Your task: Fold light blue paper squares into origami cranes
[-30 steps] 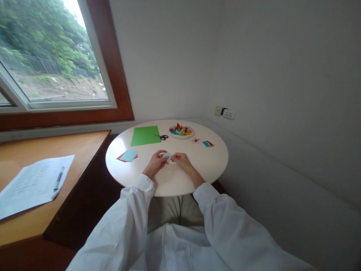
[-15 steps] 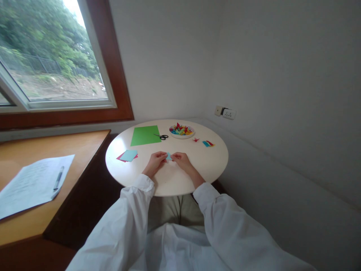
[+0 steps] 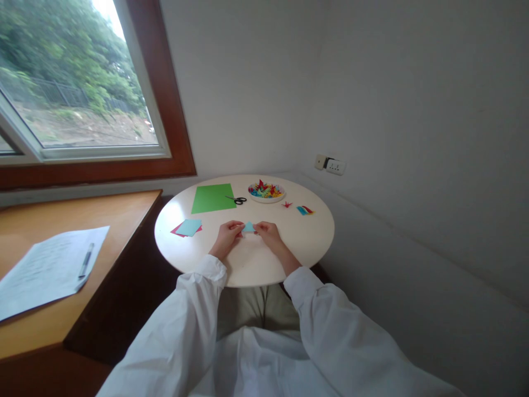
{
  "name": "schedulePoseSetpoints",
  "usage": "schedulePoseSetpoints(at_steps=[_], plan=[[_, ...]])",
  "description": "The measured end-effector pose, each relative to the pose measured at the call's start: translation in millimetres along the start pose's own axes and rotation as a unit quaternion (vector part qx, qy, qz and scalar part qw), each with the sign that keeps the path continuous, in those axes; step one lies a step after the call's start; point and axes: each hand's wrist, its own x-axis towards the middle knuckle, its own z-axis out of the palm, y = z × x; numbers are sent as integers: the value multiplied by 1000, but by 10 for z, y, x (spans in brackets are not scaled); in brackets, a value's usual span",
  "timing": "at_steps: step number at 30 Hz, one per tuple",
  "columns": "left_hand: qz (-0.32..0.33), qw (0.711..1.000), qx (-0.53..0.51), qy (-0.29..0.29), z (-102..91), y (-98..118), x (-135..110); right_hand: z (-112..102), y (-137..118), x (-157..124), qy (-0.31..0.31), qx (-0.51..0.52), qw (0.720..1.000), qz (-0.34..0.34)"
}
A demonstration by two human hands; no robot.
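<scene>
A small light-blue piece of folded paper (image 3: 248, 226) is pinched between both my hands over the round white table (image 3: 297, 242). My left hand (image 3: 228, 236) grips its left side with curled fingers. My right hand (image 3: 268, 234) grips its right side in the same way. Both wrists rest on the tabletop, and white sleeves cover my forearms.
On the table lie a green sheet (image 3: 213, 198), black scissors (image 3: 237, 200), a white dish of coloured paper cranes (image 3: 266, 192), a tiny red crane (image 3: 286, 204), a few coloured folded pieces (image 3: 305, 210) and blue-on-pink paper squares (image 3: 188, 227). A wooden ledge on the left holds papers (image 3: 45, 270) and a pen (image 3: 86, 261).
The blue paper has been turned and shows more of a pointed, flat shape between my fingers. My hands have shifted slightly farther up the table.
</scene>
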Motion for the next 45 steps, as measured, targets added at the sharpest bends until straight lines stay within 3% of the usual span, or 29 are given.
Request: schedulePoseSetpoints(at_steps=[17,38,45], plan=[[-18,1000,-7,2,23,38,-27,-3,-2,3,0,0,1000,5],[14,1000,-15,12,1,25,4,-7,-33,-10,30,19,999,9],[9,998,5,-57,-5,65,-59,-10,-47,-17,35,26,999,13]])
